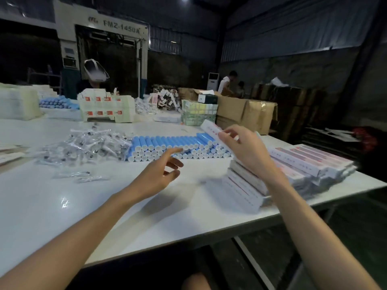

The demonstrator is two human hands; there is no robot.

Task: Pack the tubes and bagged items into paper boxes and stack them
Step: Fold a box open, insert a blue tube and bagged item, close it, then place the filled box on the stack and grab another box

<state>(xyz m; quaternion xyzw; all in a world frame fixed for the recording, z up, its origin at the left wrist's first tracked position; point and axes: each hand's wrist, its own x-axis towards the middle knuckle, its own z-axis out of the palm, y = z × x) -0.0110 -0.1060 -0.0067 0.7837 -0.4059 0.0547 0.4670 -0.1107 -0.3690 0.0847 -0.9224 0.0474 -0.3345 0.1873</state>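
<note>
Right now the person's right hand (pixel 244 147) is raised above the white tabletop (pixel 104 206), its fingers (pixel 227 136) closed around a long, narrow white paper box with a reddish printed stripe (pixel 211 128). The box tilts, with its far end pointing up and away past the fingertips and its near end hidden behind the palm. Below and to the right of that hand lie the stacks of flat white paper boxes with red stripes (pixel 303 164), piled in overlapping layers near the table's right edge.

The left hand (pixel 159 174) hovers over the table with its fingers (pixel 173 151) spread and loosely curled, holding nothing. Just beyond its fingertips sits the stacked row of blue tubes with white caps (pixel 167 147), the caps facing the person in several tiers. To the left of those fingers, beside the tubes, is a loose heap of small clear plastic bags with dark contents (pixel 88 145), and a few stray bags (pixel 83 176) lie on the table nearer the person.

Farther back stand bundles of printed white cartons (pixel 106 107), brown cardboard boxes (pixel 247 114), and another person (pixel 95 76) at the far side of the table.
</note>
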